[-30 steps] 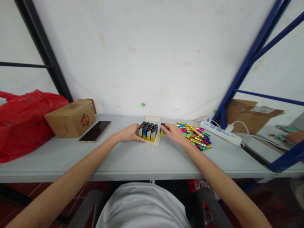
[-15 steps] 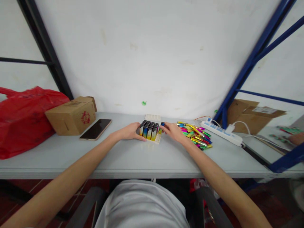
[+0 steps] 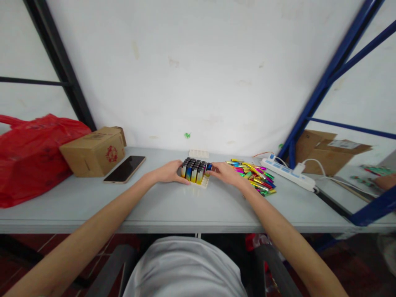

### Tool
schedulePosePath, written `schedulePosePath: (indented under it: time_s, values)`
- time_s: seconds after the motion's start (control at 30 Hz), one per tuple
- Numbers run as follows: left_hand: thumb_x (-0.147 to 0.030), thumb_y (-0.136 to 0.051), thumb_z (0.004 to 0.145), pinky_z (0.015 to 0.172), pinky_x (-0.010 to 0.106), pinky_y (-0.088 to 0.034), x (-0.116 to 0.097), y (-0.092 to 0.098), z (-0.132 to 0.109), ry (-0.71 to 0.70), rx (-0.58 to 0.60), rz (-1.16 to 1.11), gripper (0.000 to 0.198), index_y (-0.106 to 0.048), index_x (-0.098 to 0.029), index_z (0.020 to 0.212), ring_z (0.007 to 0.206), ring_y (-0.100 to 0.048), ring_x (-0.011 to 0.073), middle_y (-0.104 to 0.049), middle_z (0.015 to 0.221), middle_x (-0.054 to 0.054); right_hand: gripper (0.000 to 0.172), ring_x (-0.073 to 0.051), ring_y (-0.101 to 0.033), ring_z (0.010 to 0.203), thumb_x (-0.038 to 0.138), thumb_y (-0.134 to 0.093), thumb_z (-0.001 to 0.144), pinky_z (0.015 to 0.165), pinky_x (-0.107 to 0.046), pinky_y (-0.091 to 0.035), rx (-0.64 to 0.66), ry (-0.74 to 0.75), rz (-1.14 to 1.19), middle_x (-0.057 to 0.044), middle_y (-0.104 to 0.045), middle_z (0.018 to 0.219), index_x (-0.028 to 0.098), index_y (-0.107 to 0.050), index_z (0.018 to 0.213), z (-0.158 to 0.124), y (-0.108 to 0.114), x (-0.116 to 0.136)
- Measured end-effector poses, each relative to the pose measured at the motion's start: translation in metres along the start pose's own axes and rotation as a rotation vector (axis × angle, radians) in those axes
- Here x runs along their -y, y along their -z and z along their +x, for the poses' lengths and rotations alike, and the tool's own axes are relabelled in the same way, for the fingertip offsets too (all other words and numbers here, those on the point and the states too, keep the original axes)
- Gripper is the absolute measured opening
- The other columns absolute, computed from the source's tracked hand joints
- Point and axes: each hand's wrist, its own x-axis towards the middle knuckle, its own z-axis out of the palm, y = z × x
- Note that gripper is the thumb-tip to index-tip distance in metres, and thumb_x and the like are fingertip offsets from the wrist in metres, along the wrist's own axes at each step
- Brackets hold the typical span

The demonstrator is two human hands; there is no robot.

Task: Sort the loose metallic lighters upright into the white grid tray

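Observation:
Rows of lighters point(image 3: 194, 170) with black tops and shiny yellow, silver and blue bodies stand upright, packed together in a white ribbed tray point(image 3: 204, 184). My left hand point(image 3: 170, 171) is curved round the left side of this block, its thumb along the front and its fingers behind. At the block's right edge, my right hand point(image 3: 222, 171) pinches a single blue and yellow lighter point(image 3: 208, 168), held upright over the tray's uncovered strip. Right beside that hand lies a loose pile of shiny multicoloured pieces point(image 3: 255, 177), shaped like lighter bodies.
Behind the block, a second white tray point(image 3: 198, 153) lies near the wall. To the left are a phone point(image 3: 125, 169), a cardboard box point(image 3: 94, 152) and a red bag point(image 3: 40, 156). A white power strip point(image 3: 289, 172) and blue frame point(image 3: 318, 95) border the right; another person's hand point(image 3: 386, 180) shows beyond.
My right hand has moved slightly left, bringing its lighter closer to the block's right edge and more upright. My left hand stays round the block.

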Motion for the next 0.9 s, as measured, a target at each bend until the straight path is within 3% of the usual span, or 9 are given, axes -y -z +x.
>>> schedulePosePath:
  time_s: [0.13,0.27,0.47,0.6,0.73,0.9]
  values:
    - [-0.072,-0.084,0.052,0.084,0.037,-0.053,0.001,0.000,0.001,-0.007,-0.019,-0.030,0.078,-0.071,-0.020,0.108,0.097,-0.069,0.0337,-0.076,0.103,0.007,0.030,-0.018,-0.063,0.076,0.041,-0.052,0.103,0.074,-0.027,-0.043,-0.058,-0.026,-0.074,-0.005,-0.074,0.085,0.019,-0.073,0.106,-0.007,0.023,-0.010]
    - [-0.074,-0.083,0.053,0.087,0.037,-0.052,0.003,-0.001,0.002,0.003,-0.014,0.019,0.080,-0.070,-0.019,0.109,0.099,-0.068,0.0336,-0.075,0.109,0.009,0.020,-0.021,-0.065,0.092,0.024,-0.056,0.100,0.086,-0.030,-0.044,-0.158,-0.100,-0.269,-0.012,-0.073,0.099,0.014,-0.073,0.103,-0.011,0.039,-0.029]
    - [-0.075,-0.083,0.051,0.086,0.036,-0.052,0.006,-0.002,0.003,0.006,-0.017,0.005,0.081,-0.069,-0.019,0.108,0.099,-0.068,0.0331,-0.074,0.109,0.009,0.024,-0.025,-0.066,0.097,0.032,-0.062,0.098,0.089,-0.033,-0.045,0.013,-0.174,-0.396,-0.015,-0.074,0.106,0.015,-0.074,0.108,-0.012,0.018,-0.035]
    - [-0.075,-0.083,0.053,0.086,0.037,-0.052,0.004,-0.001,0.001,0.008,-0.015,0.014,0.081,-0.069,-0.018,0.110,0.100,-0.068,0.0332,-0.074,0.110,0.010,0.019,-0.025,-0.067,0.098,0.022,-0.061,0.096,0.087,-0.032,-0.046,0.022,-0.211,-0.436,-0.015,-0.073,0.107,0.016,-0.074,0.108,-0.006,0.005,-0.031]
    - [-0.073,-0.083,0.055,0.083,0.036,-0.052,0.001,0.000,-0.001,-0.020,-0.007,-0.037,0.078,-0.069,-0.019,0.109,0.096,-0.069,0.0323,-0.075,0.103,0.007,0.017,-0.022,-0.065,0.094,0.022,-0.067,0.091,0.089,-0.033,-0.047,-0.145,-0.186,-0.199,-0.011,-0.074,0.102,0.017,-0.074,0.105,-0.002,0.007,-0.035]
    - [-0.073,-0.083,0.054,0.082,0.037,-0.052,0.002,-0.001,-0.001,-0.025,-0.006,-0.060,0.079,-0.070,-0.020,0.111,0.094,-0.069,0.0328,-0.076,0.101,0.007,0.033,-0.017,-0.064,0.078,0.037,-0.077,0.078,0.074,-0.030,-0.049,-0.339,-0.324,0.542,-0.005,-0.074,0.093,0.018,-0.072,0.105,0.000,0.011,-0.032]
